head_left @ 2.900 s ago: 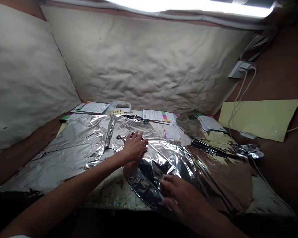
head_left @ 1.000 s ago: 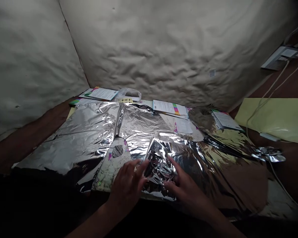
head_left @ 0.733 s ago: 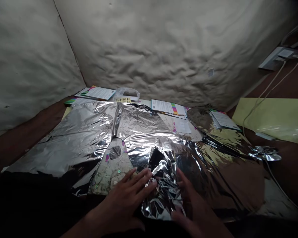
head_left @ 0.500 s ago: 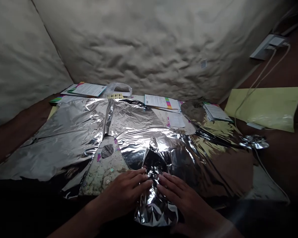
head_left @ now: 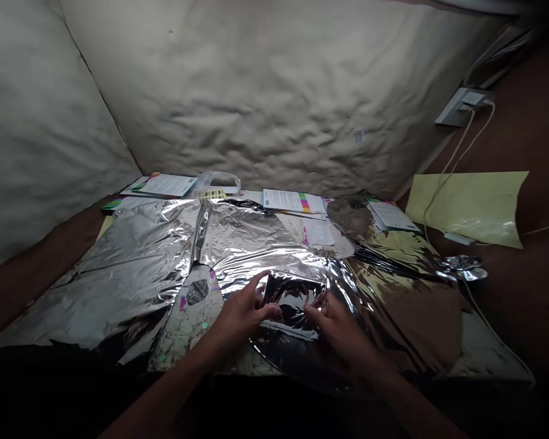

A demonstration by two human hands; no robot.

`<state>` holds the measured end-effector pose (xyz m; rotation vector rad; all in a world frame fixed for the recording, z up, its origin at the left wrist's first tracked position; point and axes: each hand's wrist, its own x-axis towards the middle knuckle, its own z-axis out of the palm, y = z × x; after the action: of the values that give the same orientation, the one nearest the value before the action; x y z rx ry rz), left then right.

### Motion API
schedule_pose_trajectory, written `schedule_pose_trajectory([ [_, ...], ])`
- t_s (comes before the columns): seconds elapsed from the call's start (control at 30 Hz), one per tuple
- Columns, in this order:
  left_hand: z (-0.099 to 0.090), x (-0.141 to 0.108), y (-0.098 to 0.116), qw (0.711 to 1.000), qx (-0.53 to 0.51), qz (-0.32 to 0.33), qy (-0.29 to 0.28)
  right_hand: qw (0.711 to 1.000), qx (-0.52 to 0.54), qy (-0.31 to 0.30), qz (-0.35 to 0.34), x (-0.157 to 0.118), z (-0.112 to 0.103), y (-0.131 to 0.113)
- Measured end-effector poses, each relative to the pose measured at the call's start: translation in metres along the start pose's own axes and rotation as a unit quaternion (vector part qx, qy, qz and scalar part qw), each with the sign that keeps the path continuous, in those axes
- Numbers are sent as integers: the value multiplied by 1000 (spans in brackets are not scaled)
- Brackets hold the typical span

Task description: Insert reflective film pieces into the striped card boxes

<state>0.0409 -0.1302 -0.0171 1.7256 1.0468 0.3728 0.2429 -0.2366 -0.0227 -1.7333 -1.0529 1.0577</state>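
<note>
A small folded piece of shiny silver foil (head_left: 293,300) is held between both hands near the front edge of the table. My left hand (head_left: 249,306) grips its left side, with the thumb on top and a finger along the upper left corner. On the right side, my right hand (head_left: 332,314) pinches the foil between thumb and curled fingers. Large crinkled silver sheets (head_left: 150,256) cover much of the table under and around the hands.
Printed cards (head_left: 293,202) lie along the back, beside a clear plastic bag (head_left: 217,182). A yellow sheet (head_left: 469,207) is at the right, below a power socket (head_left: 464,107) with white cables. Crumpled foil (head_left: 462,268) sits at the right edge.
Both hands have moved up and away from the front edge, from lying flat on the foil to gripping its sides. The foil piece now looks shorter and wider. The camera view has shifted slightly.
</note>
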Motion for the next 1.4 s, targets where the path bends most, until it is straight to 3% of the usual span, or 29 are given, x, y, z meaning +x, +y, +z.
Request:
schedule_pose_trajectory([
  [0.2, 4, 0, 7, 985, 163, 24, 51, 998, -22, 53, 8, 6, 0, -5],
  [0.4, 12, -2, 6, 973, 219, 53, 55, 990, -114, 80, -25, -3, 3, -11],
  [0.47, 11, -2, 5, 966, 246, 60, 61, 969, -194, 137, -68, -10, 6, -15],
  [0.57, 10, 1, 4, 963, 251, 82, 56, 903, -312, 211, -207, -15, 13, -19],
  [0.63, 9, 1, 4, 966, 237, 90, 41, 869, -376, 157, -282, -12, 21, -17],
  [0.73, 13, -1, 3, 962, 256, 84, 44, 851, -446, 25, -276, -1, 31, -8],
  [0.8, 17, -3, 3, 937, 316, 105, 103, 849, -467, -7, -248, 6, 35, -2],
  [0.87, 21, -1, 1, 896, 381, 182, 136, 847, -476, -14, -235, 10, 36, 3],
  [0.97, 22, 6, -4, 859, 426, 277, 63, 842, -486, -8, -234, 10, 37, 7],
  [1.07, 21, 13, -11, 867, 432, 250, 5, 839, -496, 9, -224, 10, 40, 9],
  [1.23, 18, 20, -13, 879, 416, 231, -26, 854, -482, 9, -197, 15, 39, 9],
  [1.3, 15, 18, -10, 879, 413, 236, -35, 874, -448, -16, -187, 15, 34, 7],
  [1.4, 12, 2, -11, 865, 421, 267, -51, 931, -326, -35, -158, 0, 22, 3],
])
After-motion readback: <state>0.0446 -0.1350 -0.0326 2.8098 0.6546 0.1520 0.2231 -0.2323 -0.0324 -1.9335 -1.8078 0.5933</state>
